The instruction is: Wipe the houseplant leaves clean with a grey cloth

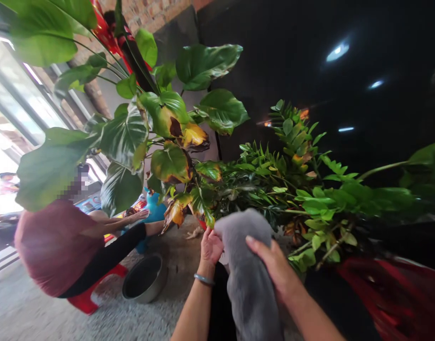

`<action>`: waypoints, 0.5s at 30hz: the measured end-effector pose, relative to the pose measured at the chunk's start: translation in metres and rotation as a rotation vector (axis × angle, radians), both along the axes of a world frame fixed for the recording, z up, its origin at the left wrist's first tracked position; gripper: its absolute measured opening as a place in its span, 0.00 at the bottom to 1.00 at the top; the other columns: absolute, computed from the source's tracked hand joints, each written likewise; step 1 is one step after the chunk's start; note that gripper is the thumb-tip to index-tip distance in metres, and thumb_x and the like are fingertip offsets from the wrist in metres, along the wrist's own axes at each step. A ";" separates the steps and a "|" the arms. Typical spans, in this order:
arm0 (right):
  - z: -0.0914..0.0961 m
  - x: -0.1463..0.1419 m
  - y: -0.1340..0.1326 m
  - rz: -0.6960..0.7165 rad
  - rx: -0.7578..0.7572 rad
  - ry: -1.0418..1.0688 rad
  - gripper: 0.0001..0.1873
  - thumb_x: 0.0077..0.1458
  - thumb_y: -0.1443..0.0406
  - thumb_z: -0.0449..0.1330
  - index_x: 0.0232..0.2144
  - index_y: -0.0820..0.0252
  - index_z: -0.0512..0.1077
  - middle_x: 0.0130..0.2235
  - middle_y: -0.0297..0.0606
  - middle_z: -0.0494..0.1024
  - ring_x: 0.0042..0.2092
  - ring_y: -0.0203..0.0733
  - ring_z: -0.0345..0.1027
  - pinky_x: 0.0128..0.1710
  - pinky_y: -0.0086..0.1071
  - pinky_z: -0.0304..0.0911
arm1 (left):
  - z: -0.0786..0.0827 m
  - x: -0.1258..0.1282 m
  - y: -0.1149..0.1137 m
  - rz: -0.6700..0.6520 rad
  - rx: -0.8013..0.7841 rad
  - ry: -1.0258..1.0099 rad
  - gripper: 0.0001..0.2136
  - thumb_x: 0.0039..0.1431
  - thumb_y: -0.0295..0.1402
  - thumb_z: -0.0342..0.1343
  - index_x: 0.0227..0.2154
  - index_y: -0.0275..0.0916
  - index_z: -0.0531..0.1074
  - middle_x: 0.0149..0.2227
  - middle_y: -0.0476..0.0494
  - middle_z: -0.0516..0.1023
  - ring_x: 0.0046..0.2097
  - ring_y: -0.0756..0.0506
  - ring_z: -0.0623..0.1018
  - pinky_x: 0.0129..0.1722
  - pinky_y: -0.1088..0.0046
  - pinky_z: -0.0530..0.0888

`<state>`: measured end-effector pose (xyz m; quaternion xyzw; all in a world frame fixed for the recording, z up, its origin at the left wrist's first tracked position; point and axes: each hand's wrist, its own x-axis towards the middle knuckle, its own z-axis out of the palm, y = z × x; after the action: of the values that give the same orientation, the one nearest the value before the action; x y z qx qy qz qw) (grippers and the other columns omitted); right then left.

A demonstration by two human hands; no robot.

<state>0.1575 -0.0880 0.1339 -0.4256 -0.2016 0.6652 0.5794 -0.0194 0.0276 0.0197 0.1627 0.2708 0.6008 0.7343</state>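
A grey cloth (pixel 247 274) hangs between my two hands, low in the middle of the view. My left hand (pixel 210 246) is closed on the cloth's upper left edge, and a thin bracelet sits on that wrist. My right hand (pixel 274 265) lies against the cloth's right side with the fingers curled over it. Just above the hands is a leafy plant with small glossy leaves (pixel 291 189). A taller plant with broad leaves (pixel 160 128), some yellowed and brown, rises to the left of it.
Another person in a dark red top (pixel 57 246) sits on a low red stool (pixel 85 298) at the left, arms stretched toward the plants. A metal bowl (pixel 144 279) rests on the floor. A blue object (pixel 155 210) stands behind. A red pot (pixel 395 293) is at lower right.
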 end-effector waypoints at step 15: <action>-0.017 0.000 -0.013 -0.077 -0.219 0.151 0.21 0.30 0.60 0.75 0.30 0.62 0.78 0.26 0.42 0.83 0.35 0.57 0.81 0.34 0.42 0.76 | -0.003 -0.001 0.000 -0.078 0.002 0.009 0.13 0.60 0.38 0.55 0.40 0.36 0.78 0.34 0.40 0.83 0.33 0.42 0.80 0.42 0.62 0.74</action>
<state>0.1578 -0.1007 0.1171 -0.4424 -0.0672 0.6907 0.5681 -0.0203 0.0273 0.0170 0.1765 0.2672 0.5712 0.7557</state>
